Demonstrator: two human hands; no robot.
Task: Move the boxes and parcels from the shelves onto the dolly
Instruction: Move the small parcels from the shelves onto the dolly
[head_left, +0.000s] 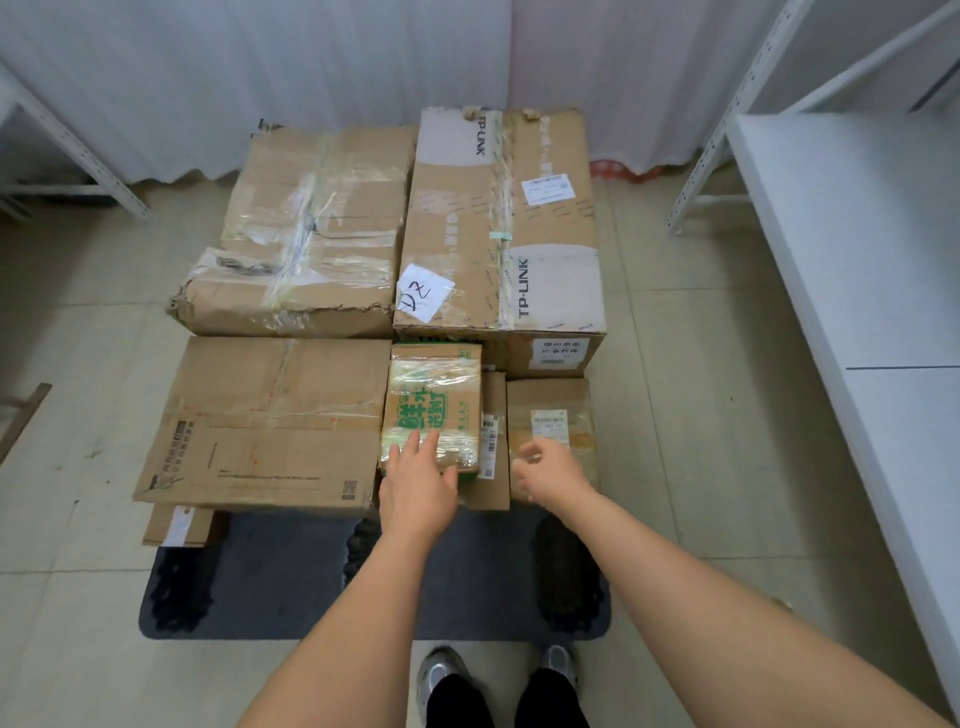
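A: Boxes, brown cardboard, crowd the dark grey flat dolly (270, 577); small green-printed taped box (434, 405) sits atop, between neighbours.
B: Hands?
A: Left hand (418, 486) flat on it, fingers straight. Right hand (550, 470) loose, holding nothing, above small labelled brown box (550, 415).
B: Surroundings?
A: Beige tiled floor (701, 441), white metal shelf (852, 234) right, white curtain (260, 67) behind.

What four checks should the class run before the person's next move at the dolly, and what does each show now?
1. Left hand free of the small taped cardboard parcel with green print: not ok, straight fingers rest on it.
2. Right hand empty: ok, loosely curled over the small brown parcel with a white label.
3. Bare room on the dark grey dolly deck: ok, near edge.
4. White metal shelf emptied: cannot tell, partly out of view.
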